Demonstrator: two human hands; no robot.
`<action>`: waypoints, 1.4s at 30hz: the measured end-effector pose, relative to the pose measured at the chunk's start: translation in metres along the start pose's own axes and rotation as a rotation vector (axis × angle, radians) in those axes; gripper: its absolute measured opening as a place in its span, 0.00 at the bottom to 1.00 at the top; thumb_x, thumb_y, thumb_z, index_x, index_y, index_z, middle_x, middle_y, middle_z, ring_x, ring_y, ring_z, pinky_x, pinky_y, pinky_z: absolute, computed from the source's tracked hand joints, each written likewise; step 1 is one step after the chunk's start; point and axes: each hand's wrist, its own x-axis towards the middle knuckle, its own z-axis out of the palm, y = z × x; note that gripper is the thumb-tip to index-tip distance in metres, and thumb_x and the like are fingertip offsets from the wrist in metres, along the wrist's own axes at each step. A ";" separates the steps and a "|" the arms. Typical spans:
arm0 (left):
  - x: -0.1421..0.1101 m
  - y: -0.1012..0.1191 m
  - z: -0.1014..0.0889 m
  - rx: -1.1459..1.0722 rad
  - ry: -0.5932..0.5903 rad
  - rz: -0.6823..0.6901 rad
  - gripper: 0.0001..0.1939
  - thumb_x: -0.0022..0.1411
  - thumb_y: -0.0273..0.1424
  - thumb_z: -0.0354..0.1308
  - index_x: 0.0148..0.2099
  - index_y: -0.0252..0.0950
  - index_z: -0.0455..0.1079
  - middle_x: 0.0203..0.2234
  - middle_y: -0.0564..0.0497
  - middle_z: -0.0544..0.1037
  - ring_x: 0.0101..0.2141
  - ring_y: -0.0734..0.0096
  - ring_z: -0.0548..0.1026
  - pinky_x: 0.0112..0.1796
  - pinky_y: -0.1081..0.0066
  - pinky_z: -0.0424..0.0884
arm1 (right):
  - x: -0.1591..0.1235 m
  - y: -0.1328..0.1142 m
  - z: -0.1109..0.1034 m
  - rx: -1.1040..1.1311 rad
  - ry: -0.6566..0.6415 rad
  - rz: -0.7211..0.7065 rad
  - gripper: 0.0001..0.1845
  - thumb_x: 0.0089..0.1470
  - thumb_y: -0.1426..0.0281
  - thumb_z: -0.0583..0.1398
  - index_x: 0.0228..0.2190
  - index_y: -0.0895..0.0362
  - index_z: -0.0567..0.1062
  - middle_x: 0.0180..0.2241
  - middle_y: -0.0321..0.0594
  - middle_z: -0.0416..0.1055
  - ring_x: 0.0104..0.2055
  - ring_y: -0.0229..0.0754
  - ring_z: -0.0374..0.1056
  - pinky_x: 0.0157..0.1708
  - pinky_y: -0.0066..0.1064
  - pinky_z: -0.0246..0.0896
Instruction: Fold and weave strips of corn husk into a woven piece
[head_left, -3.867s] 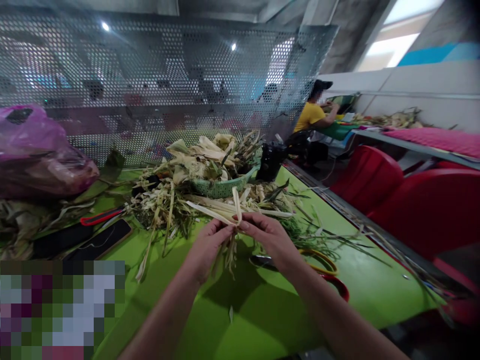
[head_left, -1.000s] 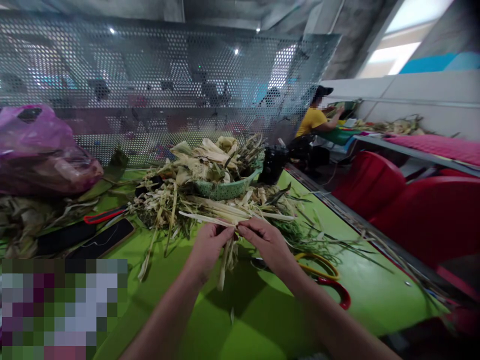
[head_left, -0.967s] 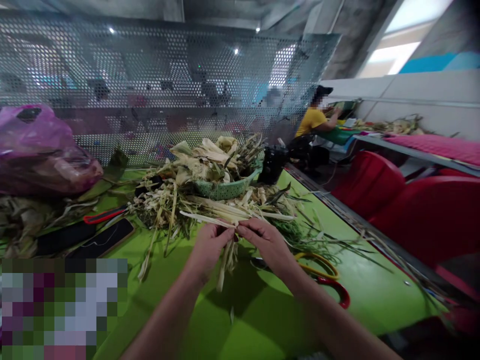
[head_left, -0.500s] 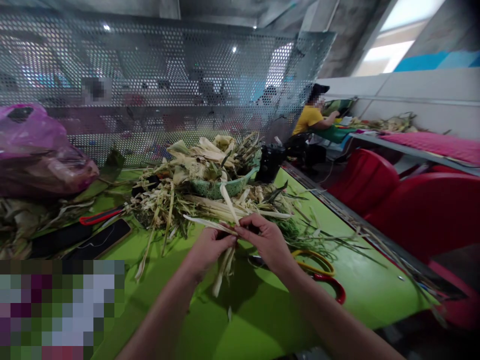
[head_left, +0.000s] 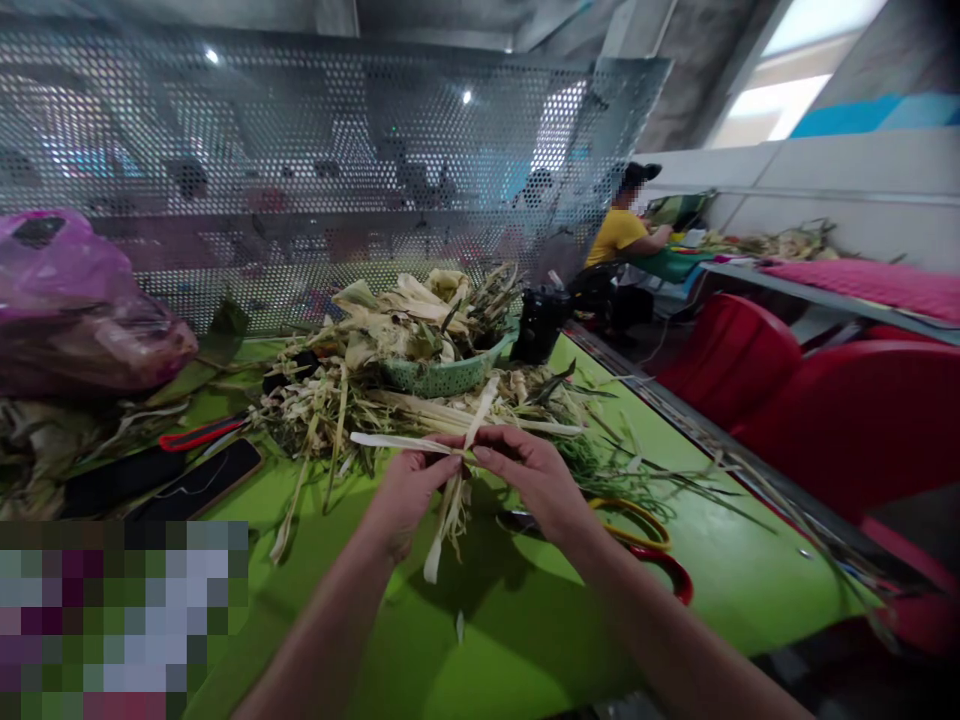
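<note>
a small bundle of pale husk strips (head_left: 454, 502) is being held up over the green table (head_left: 525, 640), near the middle of the view. by the left hand (head_left: 405, 490) the bundle is being pinched between thumb and bent fingers, just left of where the strips are crossing. by the right hand (head_left: 529, 470) the same crossing is being pinched from the other side, thumb and forefinger closed on it; the two sets of fingertips are being held almost together. one strip is pointing out to the left over the left hand, another is slanting upward between the hands, and several ends are hanging below.

part of the scissors (head_left: 649, 556) is being hidden by the right hand and forearm; their yellow and red handles are lying just beyond. a tangle of green fibres (head_left: 585, 460) is lying past the right hand. behind the hands, a heap of dried husks (head_left: 409, 315) is being held by a green basket (head_left: 442, 378), with a black container (head_left: 541, 325) standing just beside it. to the left, a red-handled tool (head_left: 199, 437) and a dark phone-like slab (head_left: 202, 480) are lying near a purple plastic bag (head_left: 82, 320). farther off, a table is being used by a seated person in yellow (head_left: 616, 235).
</note>
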 end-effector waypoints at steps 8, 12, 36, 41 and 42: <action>-0.001 -0.002 0.000 0.045 -0.086 0.000 0.11 0.50 0.32 0.64 0.38 0.35 0.76 0.31 0.50 0.77 0.33 0.72 0.71 0.37 0.73 0.65 | 0.000 0.003 -0.001 0.049 0.008 -0.003 0.12 0.52 0.63 0.61 0.36 0.57 0.75 0.34 0.38 0.73 0.37 0.41 0.68 0.39 0.33 0.63; -0.001 0.000 -0.001 -0.001 -0.042 -0.035 0.13 0.50 0.32 0.64 0.39 0.33 0.75 0.31 0.48 0.77 0.31 0.71 0.72 0.36 0.72 0.66 | 0.001 0.005 0.000 -0.008 -0.028 -0.019 0.12 0.49 0.65 0.62 0.36 0.58 0.74 0.31 0.38 0.72 0.33 0.40 0.67 0.35 0.32 0.64; 0.005 -0.004 -0.006 -0.091 0.114 0.060 0.15 0.49 0.34 0.64 0.38 0.35 0.67 0.27 0.53 0.74 0.26 0.76 0.70 0.31 0.75 0.65 | -0.008 -0.007 0.002 -0.470 0.097 -0.479 0.03 0.54 0.72 0.60 0.33 0.53 0.74 0.36 0.41 0.71 0.43 0.45 0.65 0.45 0.38 0.59; 0.004 -0.003 -0.006 -0.143 0.153 0.044 0.15 0.49 0.31 0.64 0.39 0.36 0.65 0.28 0.54 0.74 0.26 0.78 0.71 0.31 0.75 0.67 | -0.008 -0.010 0.009 -0.610 -0.085 -0.589 0.13 0.53 0.78 0.57 0.38 0.52 0.75 0.35 0.40 0.74 0.39 0.44 0.66 0.42 0.38 0.58; 0.003 -0.003 -0.006 -0.155 0.156 0.043 0.14 0.49 0.31 0.64 0.39 0.36 0.65 0.29 0.54 0.75 0.27 0.78 0.71 0.31 0.75 0.67 | -0.008 -0.009 0.010 -0.631 -0.095 -0.595 0.14 0.52 0.79 0.57 0.38 0.53 0.75 0.36 0.40 0.74 0.39 0.44 0.66 0.42 0.37 0.58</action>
